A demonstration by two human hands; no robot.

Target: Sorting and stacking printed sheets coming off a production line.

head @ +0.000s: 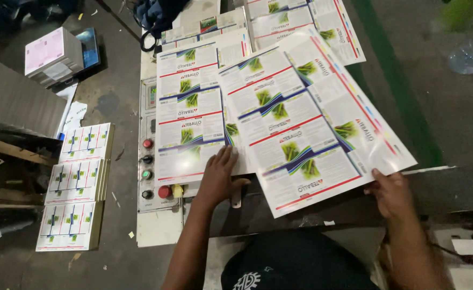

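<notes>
A large glossy printed sheet (301, 123), white with green leaf pictures and red and blue stripes, lies tilted across the work surface. My right hand (391, 192) grips its lower right corner. My left hand (218, 176) rests flat, fingers spread, on the lower edge of another printed sheet (189, 118) to the left, beside the tilted one. More sheets of the same print (295, 19) lie spread further back.
A control panel (149, 161) with red, green and black buttons sits left of my left hand. Stacks of printed sheets (78, 188) stand on the floor at left, with paper bundles (51, 53) behind. A plastic bottle (472, 51) is at top right.
</notes>
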